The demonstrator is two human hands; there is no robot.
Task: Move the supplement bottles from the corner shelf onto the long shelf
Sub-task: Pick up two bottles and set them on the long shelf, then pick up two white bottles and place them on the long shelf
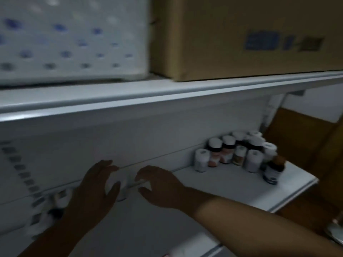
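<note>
Both hands are reaching onto the white shelf [232, 184], w/ the frame dim and blurred. The left hand [96, 188] is sitting at the far side of the shelf, left of centre, fingers spread and curving round a white bottle [118, 188] that's standing against the back wall; thumb is lying on the near side of the bottle, other fingers over its top. Looks like it's grasping the bottle, tho the blur is making the contact hard to confirm. The right hand [157, 186] is hovering just right of that bottle, fingers loosely curled and apart, holding nothing — released. Its forearm is stretching in from the near right.

More bottles are showing partly behind the left hand's wrist, at the far left, approx where a dark-capped one [59, 199] is standing; details too blurred to tell.

At the far right end of the shelf a cluster of bottles [239, 154] is standing upright, packed close together: white caps, some w/ dark bodies and pinkish labels, some all white. A brown-capped dark bottle [272, 169] is standing nearest the right edge.

Above, on the upper shelf [167, 95], a cardboard box [241, 34] is sitting right and a white perforated bin [74, 38] left.
</note>
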